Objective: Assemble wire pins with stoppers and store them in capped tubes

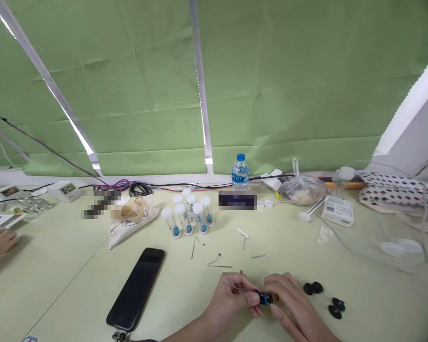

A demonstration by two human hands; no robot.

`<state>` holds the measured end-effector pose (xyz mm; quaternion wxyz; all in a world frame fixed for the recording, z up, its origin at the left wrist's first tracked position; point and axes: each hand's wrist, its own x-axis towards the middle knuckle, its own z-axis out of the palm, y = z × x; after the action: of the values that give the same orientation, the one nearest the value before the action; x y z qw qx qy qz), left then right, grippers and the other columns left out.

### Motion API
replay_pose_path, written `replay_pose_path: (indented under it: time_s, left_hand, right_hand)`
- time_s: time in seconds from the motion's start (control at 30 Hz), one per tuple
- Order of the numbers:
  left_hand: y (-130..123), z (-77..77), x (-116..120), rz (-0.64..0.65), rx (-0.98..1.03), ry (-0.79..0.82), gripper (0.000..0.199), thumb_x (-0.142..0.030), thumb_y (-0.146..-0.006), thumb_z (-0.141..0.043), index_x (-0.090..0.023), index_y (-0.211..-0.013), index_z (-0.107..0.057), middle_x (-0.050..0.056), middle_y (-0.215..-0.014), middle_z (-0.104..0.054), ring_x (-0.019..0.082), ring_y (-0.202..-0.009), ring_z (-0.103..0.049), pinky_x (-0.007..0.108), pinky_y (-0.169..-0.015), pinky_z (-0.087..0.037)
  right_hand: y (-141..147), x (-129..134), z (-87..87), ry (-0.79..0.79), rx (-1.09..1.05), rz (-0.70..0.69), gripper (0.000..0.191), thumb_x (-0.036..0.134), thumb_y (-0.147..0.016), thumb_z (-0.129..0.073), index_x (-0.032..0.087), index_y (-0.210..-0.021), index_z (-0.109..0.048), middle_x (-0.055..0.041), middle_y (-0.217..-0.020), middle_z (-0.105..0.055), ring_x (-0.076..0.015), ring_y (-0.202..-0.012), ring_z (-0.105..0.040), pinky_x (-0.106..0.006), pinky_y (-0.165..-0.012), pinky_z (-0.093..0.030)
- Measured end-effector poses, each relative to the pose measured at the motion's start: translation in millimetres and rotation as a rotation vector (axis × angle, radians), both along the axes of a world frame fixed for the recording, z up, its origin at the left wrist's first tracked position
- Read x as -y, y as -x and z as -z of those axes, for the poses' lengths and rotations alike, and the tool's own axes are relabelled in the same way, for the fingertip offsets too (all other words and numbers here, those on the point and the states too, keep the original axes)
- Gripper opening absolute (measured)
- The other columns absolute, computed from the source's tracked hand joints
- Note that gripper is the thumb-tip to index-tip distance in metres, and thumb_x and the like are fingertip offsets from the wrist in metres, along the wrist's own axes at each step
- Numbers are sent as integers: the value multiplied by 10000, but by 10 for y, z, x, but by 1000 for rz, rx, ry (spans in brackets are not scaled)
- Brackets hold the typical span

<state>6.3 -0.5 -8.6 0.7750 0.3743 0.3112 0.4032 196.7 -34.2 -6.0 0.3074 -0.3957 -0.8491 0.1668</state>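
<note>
Low in the head view, my left hand (230, 297) pinches a small black-and-blue cylindrical part (265, 298) between thumb and fingers. My right hand (292, 301) grips the same part from the other side, so its right end is partly hidden. A thin pale strand with a dark red tip (240, 272) sticks up by my left fingers. Just beyond my hands lie several thin bent metal rods, among them an angled one (219, 266) with a small dark end and a short one (259, 257). Right of my right hand are two pairs of black oval pieces (313, 288), (337, 308).
Several clear tubes with white caps (187, 213) hold blue parts. A phone (135, 289) lies left of my hands. Behind stand a water bottle (240, 173), a cloth pouch (133, 221), a plastic bag (303, 190) and a white box (338, 211). Another person's hand (0, 243) rests far left.
</note>
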Motion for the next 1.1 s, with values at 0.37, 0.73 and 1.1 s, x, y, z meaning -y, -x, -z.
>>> replay_pose_path:
  time_s: [0.37,0.73,1.1]
  left_hand:
    - [5,17,13,10,18,4,304,-305,-571,-860,-79,-671,-683,78,-566,-667,147,-486,-618,242,-495,-462]
    - [8,-18,0,6,21,4,315,-316,-561,-863,-74,-670,-694,79,-565,-667,140,-484,-612,240,-500,-465]
    - [16,-65,9,2,20,15,315,-312,-562,-864,-73,-670,-689,77,-571,-663,140,-488,-603,252,-509,-466]
  right_hand:
    - [9,-5,-13,-78,-28,-7,81,196,-922,-469,213,-999,-488,-62,-915,-604,-201,-805,-570,-338,-744,-445]
    - [7,8,36,-157,-53,70,140,160,-879,-523,211,-1009,-520,-64,-921,-617,-189,-778,-582,-318,-710,-474]
    - [21,-8,-33,-126,-15,3,85,181,-919,-487,199,-984,-539,-64,-882,-627,-191,-760,-575,-331,-704,-445]
